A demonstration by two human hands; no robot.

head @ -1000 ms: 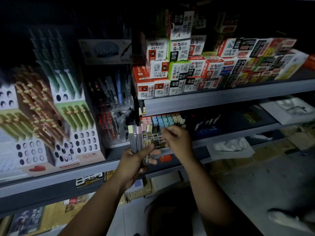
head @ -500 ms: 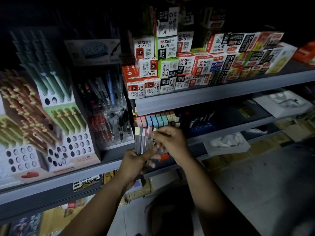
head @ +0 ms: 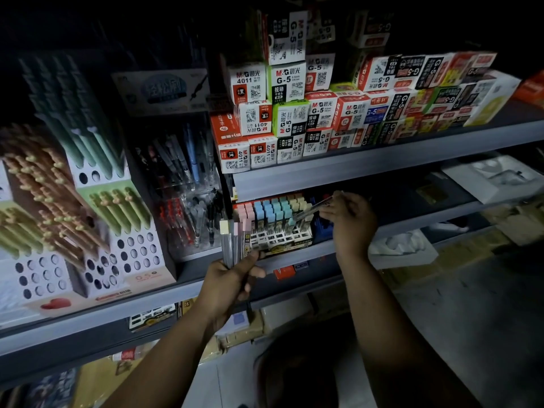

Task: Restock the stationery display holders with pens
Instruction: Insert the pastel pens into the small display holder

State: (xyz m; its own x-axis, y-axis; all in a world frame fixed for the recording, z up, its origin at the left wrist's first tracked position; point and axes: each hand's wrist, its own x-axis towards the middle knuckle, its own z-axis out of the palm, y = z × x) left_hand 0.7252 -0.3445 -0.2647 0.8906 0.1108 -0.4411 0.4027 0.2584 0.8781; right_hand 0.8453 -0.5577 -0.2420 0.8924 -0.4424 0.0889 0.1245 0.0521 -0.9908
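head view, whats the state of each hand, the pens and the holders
left hand: grips pen bundle
pen bundle: upright, in hand
right hand: pinches single pen
single pen: tilted above grid holder
grid holder: back rows filled, front cells empty
round-hole holder: lower holes empty

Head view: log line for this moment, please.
left hand: grips pen bundle | right hand: pinches one pen, tilted over grid holder | state: pen not seated

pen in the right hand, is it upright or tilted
Tilted. The right hand pinches the pen at a slant, its low end pointing down-left toward the white grid holder, where the other pens stand upright.
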